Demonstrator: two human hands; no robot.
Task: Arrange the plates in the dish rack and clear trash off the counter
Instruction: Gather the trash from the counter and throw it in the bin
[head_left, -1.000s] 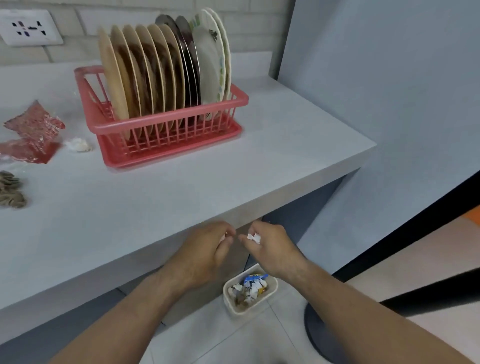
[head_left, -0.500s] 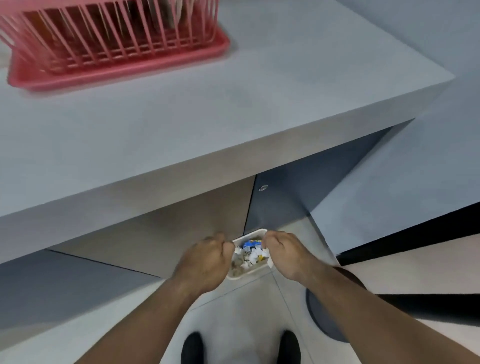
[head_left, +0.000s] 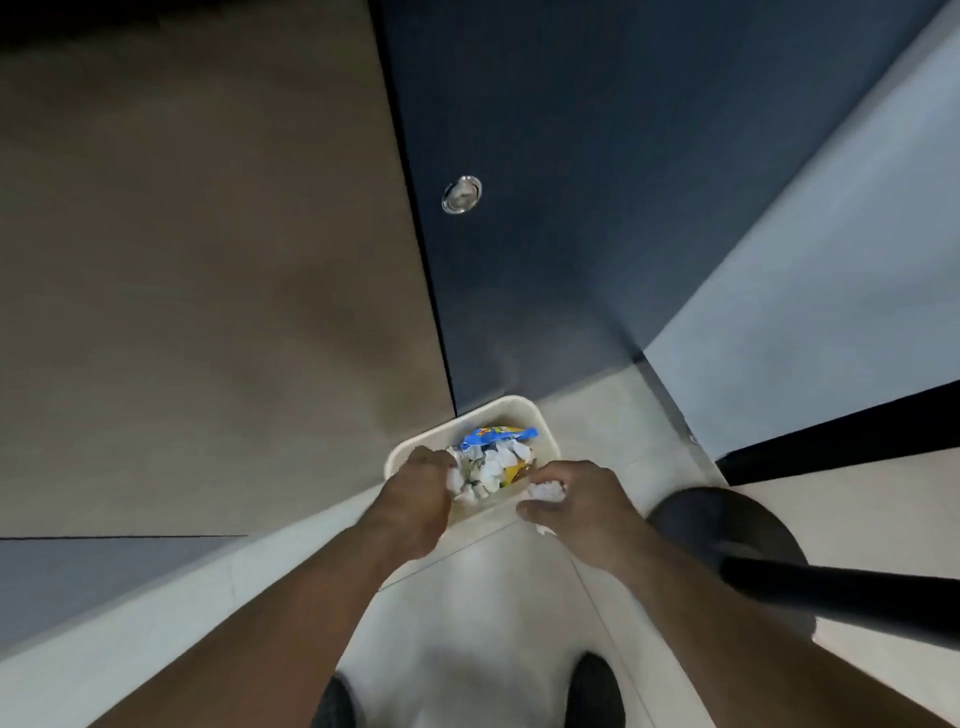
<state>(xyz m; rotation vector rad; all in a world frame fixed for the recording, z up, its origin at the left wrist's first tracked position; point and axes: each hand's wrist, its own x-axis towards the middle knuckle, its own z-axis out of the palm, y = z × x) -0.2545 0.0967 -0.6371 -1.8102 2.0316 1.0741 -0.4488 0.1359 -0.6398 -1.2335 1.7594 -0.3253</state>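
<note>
- Over the small bin (head_left: 540, 415) on the floor, both hands hovered close together; the left hand (head_left: 418, 493) was curled into a loose fist over the near-left rim, white paper scraps (head_left: 456, 479) showing at its fingertips, so it seemed to be holding them.
- The right hand (head_left: 576, 493) sat over the near-right rim, fingers bent around a crumpled white wad (head_left: 545, 491), thumb stretched out below it.
- The paper looked very light, soft and crushable, not fragile; a pinch or a cupped palm anywhere on it would do, though small bits might cling to the skin or flutter wide when let go.
- The bin was already heaped with white scraps and a blue wrapper (head_left: 498, 435), so new pieces could roll off the pile.
- The bin stood against a dark cabinet door (head_left: 571, 208) with a round metal pull (head_left: 461, 194); a black stool base (head_left: 727, 525) stood just to the right, and the person's shoes (head_left: 595, 693) were near below.
- Nothing blocked the drop; counter and rack were out of view.
</note>
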